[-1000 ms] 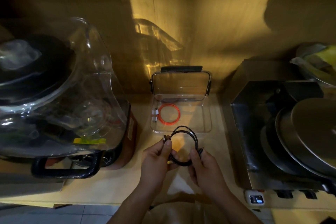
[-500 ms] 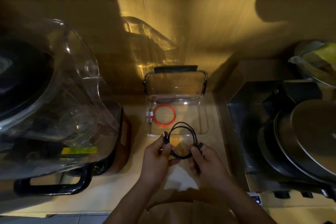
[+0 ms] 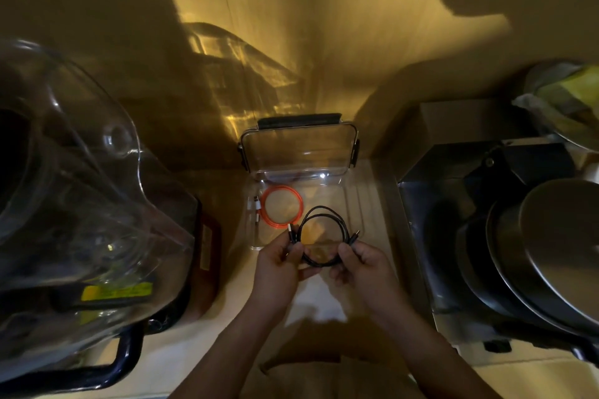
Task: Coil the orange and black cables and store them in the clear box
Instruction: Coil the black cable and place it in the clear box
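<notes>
Black cable (image 3: pixel 324 236) pinched, pans (image 3: pixel 534 253) perhaps, right

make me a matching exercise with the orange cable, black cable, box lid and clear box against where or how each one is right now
Things:
1. orange cable
2. black cable
3. box lid
4. clear box

States:
A. held as a coil by both hands
B. standing open against the wall
C. coiled, lying in the box's left part
D. on the counter, between the appliances

Pairs: 1-C, 2-A, 3-B, 4-D
</notes>
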